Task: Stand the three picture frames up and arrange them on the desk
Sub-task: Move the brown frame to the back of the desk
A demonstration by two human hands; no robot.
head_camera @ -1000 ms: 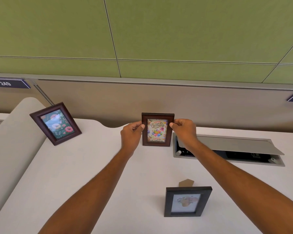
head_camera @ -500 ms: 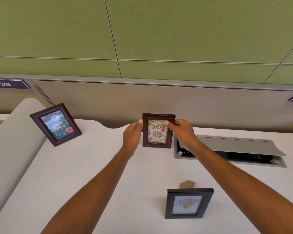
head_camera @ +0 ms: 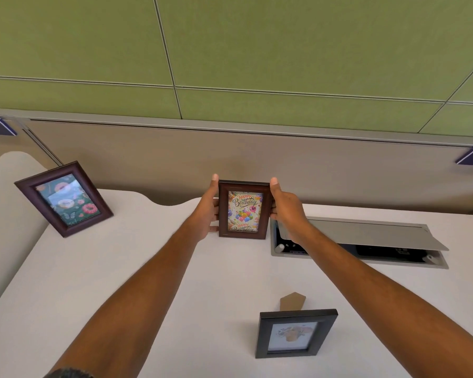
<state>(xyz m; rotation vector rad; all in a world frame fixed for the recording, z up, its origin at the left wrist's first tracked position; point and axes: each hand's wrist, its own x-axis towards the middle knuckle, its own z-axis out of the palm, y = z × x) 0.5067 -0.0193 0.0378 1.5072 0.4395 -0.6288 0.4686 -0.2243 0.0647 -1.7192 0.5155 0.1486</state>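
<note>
A small brown frame with a Happy Birthday picture [head_camera: 243,210] stands upright at the back middle of the white desk [head_camera: 137,268]. My left hand [head_camera: 209,211] holds its left edge and my right hand [head_camera: 286,208] holds its right edge, fingers stretched up along the sides. A larger brown frame with a donut picture [head_camera: 64,199] stands tilted at the back left. A black frame with a pale flower picture [head_camera: 295,334] stands near the front, its cardboard prop [head_camera: 292,301] showing behind it.
A metal cable box with its lid [head_camera: 366,236] raised sits in the desk just right of the birthday frame, under my right wrist. A beige partition and green wall panels rise behind the desk. A rounded divider [head_camera: 3,214] borders the left side.
Both hands have slid from pinching the frame's top corners to flat grips along its sides. The birthday frame has stayed almost in place, slightly more upright.
</note>
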